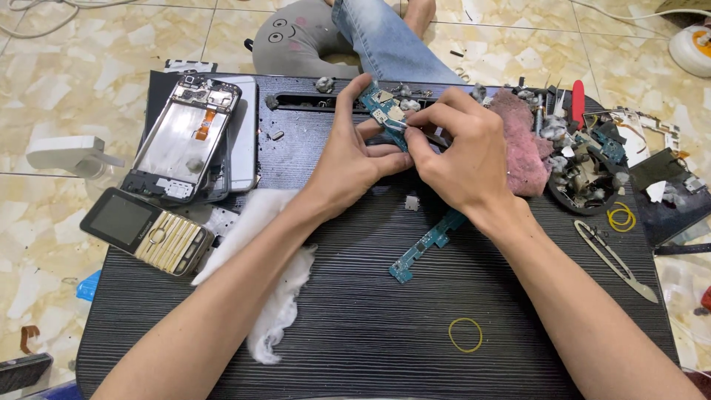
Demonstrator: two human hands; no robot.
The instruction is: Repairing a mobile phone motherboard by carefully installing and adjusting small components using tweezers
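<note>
Left hand [348, 152] pinches a long blue-green circuit board [385, 111] near its upper end, thumb and fingers closed on its edges, seemingly to steady it and keep its face up for the other hand. Right hand [463, 155] is curled tight around a thin tool [400, 126], probably tweezers, whose tip touches the board's upper part; the grip is low and close to the tip, which looks like it's for fine control. Both wrists rest over the dark ribbed worktop [355, 326], likely for bracing

The board sits at the upper centre of the worktop, under and between the hands. Its long axis runs diagonally, upper end toward the far left, lower end [415, 255] toward the near side and sticking out below the right wrist. Middle stretch hidden by the hands, so can't tell if it's one piece or two

Around: opened phone frame [181, 141] at far left lying flat, gold keypad phone [148, 231] just nearer, white cotton wad [278, 296] under the left forearm, pink cloth [518, 144] just beside the right hand, round tray of scrap parts [585, 174] to the right, thread snips [615, 259], yellow rubber band [465, 335] near the front edge, small square metal part [411, 202] below the hands
</note>
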